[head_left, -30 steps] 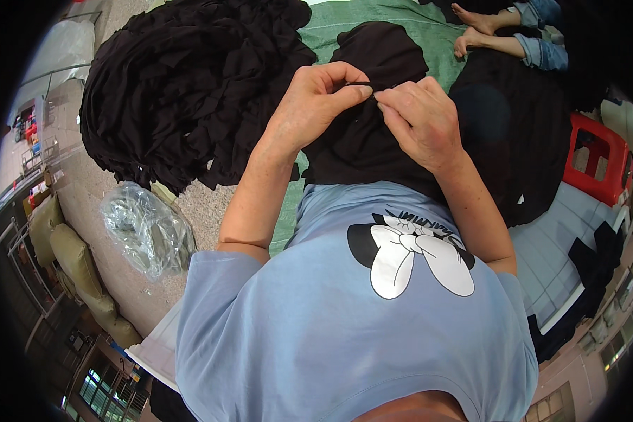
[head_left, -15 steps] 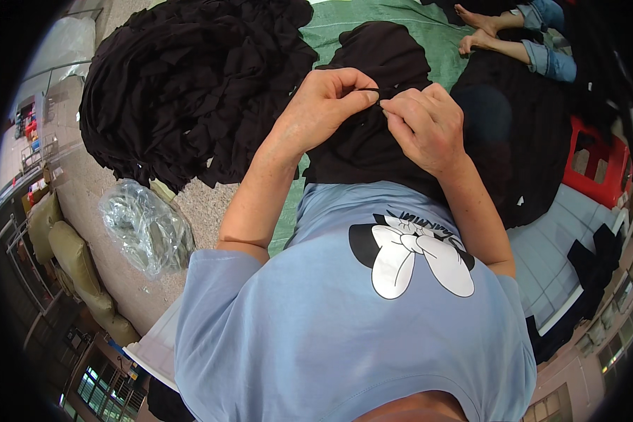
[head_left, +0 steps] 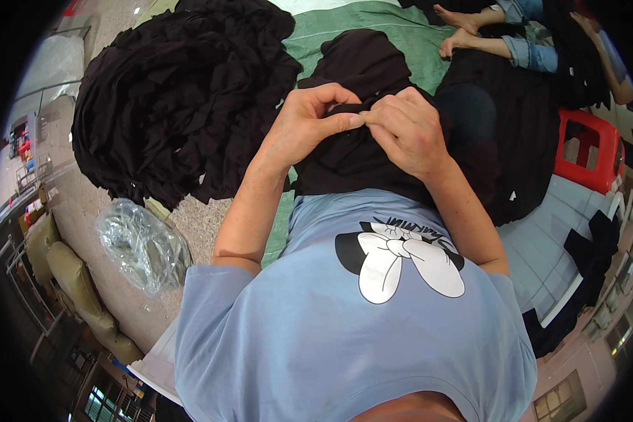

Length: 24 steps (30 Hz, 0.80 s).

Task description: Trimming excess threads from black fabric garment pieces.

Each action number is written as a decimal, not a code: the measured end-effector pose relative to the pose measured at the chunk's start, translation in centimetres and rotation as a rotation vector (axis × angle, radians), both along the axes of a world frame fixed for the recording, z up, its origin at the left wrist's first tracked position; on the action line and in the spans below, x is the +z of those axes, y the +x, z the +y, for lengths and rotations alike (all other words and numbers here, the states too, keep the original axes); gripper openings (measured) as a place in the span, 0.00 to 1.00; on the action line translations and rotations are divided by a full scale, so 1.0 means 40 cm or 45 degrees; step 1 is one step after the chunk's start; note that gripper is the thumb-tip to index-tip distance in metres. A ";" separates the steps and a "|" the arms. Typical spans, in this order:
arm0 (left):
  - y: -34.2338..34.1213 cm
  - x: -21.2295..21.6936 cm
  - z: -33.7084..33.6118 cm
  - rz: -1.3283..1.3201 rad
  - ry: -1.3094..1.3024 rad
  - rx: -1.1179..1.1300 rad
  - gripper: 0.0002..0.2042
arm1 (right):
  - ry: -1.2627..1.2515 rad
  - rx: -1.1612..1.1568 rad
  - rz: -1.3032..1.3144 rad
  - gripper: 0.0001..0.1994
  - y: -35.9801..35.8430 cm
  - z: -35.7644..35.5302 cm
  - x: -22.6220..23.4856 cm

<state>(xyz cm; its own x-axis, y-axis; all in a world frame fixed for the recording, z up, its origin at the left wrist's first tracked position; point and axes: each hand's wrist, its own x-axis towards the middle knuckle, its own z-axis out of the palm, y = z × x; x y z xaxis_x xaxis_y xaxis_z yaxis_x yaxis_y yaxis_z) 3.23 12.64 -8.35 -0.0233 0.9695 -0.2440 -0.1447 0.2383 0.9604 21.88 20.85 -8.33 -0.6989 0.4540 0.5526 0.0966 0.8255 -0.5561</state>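
Pinching a black garment point(head_left: 352, 151), left hand point(head_left: 304, 123) and right hand point(head_left: 408, 130) meet above a clear plastic bag point(head_left: 142, 243).

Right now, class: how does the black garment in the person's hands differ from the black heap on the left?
The black garment is a single piece, pinched by the left hand and right hand; the black heap is many crumpled pieces, untouched. The garment lies over green cloth; the heap is bigger. Both are black fabric.

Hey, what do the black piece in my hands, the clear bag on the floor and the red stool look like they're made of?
Black piece: soft matte cloth, probably knit; it drapes and creases where both hands pinch it. Clear bag: thin glossy plastic film, crinkled, with bright glints. Red stool: looks like moulded hard plastic, smooth with a slight sheen and a cut-out top, though metal can't be ruled out.
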 end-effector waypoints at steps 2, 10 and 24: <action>-0.002 -0.004 -0.001 -0.048 -0.008 0.003 0.09 | -0.022 0.022 -0.006 0.06 -0.001 0.005 -0.008; -0.006 -0.006 -0.001 0.022 0.029 -0.046 0.08 | -0.085 0.055 0.004 0.05 -0.002 -0.005 -0.030; 0.023 0.037 -0.005 0.577 0.346 -0.004 0.08 | -0.706 -0.124 -0.170 0.08 -0.004 -0.019 0.000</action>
